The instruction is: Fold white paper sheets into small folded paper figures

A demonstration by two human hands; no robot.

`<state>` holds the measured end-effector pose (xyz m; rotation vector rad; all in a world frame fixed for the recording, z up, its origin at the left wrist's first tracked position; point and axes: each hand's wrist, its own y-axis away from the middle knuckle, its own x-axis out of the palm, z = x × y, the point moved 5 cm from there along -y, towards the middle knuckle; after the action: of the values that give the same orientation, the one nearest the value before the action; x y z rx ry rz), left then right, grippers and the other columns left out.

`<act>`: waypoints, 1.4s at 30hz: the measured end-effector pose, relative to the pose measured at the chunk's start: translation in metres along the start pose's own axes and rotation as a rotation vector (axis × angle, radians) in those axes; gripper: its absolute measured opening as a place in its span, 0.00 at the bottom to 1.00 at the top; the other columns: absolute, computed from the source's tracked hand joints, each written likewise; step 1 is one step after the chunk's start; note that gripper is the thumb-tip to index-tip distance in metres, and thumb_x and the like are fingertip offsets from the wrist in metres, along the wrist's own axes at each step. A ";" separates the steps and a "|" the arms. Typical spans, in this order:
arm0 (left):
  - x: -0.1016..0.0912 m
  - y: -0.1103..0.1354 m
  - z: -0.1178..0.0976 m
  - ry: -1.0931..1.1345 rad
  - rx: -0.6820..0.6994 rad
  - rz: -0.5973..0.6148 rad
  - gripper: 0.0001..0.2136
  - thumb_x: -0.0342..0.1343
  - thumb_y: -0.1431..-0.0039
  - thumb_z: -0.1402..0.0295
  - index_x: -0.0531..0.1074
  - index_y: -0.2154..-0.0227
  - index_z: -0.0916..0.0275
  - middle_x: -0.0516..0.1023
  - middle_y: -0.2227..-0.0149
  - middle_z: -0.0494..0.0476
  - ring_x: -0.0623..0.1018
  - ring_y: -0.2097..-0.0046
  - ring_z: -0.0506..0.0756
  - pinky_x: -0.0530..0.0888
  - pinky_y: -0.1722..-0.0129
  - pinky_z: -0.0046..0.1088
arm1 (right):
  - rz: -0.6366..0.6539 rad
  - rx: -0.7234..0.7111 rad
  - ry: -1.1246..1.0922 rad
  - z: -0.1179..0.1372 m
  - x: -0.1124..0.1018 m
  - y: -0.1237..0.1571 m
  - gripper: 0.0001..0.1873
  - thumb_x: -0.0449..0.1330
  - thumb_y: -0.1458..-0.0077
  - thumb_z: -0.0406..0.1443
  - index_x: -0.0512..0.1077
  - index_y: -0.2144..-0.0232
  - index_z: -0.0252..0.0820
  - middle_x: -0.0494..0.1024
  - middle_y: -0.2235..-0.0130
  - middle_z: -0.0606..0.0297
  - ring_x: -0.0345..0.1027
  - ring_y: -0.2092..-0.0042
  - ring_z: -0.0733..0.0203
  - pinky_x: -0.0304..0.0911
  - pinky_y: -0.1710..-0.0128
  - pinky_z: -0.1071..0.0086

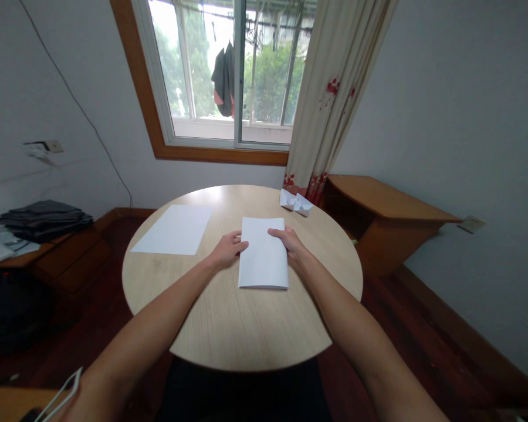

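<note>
A white sheet of paper (264, 258), folded in half, is held over the middle of the round wooden table (246, 334). Its rounded fold runs down the right side, and the layers part slightly at the near edge. My left hand (229, 248) pinches the left edge, thumb on top. On the right edge, my right hand (287, 239) grips the paper with its thumb lying on the upper face and the other fingers hidden beneath. Flat on the table to the left lies another white sheet (176, 230). Folded white paper shapes (296, 202) stand near the far right rim.
Behind the table is a window (235, 76) with a patterned curtain (334, 82). A wooden desk (387, 202) stands close on the right. Dark folded cloth (46, 220) is stacked on a low cabinet at left. A white cable loop (64, 390) shows at bottom left.
</note>
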<state>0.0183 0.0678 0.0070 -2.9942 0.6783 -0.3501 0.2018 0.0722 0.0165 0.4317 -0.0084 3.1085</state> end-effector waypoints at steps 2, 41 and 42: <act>-0.004 -0.001 -0.003 -0.044 0.075 -0.124 0.33 0.66 0.58 0.63 0.66 0.47 0.69 0.77 0.71 0.57 0.76 0.71 0.52 0.70 0.71 0.27 | -0.011 -0.017 0.015 0.002 0.002 0.001 0.18 0.67 0.63 0.31 0.71 0.65 0.36 0.81 0.67 0.58 0.75 0.69 0.54 0.73 0.67 0.61; -0.004 0.013 -0.043 -0.175 0.429 -0.424 0.27 0.65 0.55 0.62 0.73 0.50 0.67 0.68 0.72 0.49 0.62 0.74 0.43 0.62 0.73 0.20 | -0.094 -0.248 0.033 0.035 -0.001 0.008 0.20 0.68 0.62 0.46 0.74 0.70 0.37 0.79 0.72 0.63 0.70 0.73 0.61 0.65 0.71 0.68; -0.004 0.012 -0.043 -0.176 0.429 -0.420 0.27 0.65 0.55 0.61 0.73 0.50 0.67 0.68 0.72 0.49 0.62 0.75 0.43 0.62 0.74 0.20 | -0.096 -0.255 0.036 0.036 -0.001 0.008 0.19 0.68 0.61 0.46 0.74 0.70 0.38 0.79 0.73 0.64 0.69 0.73 0.61 0.64 0.71 0.68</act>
<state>-0.0004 0.0584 0.0464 -2.6798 -0.0480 -0.2086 0.2122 0.0636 0.0512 0.3565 -0.3673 2.9650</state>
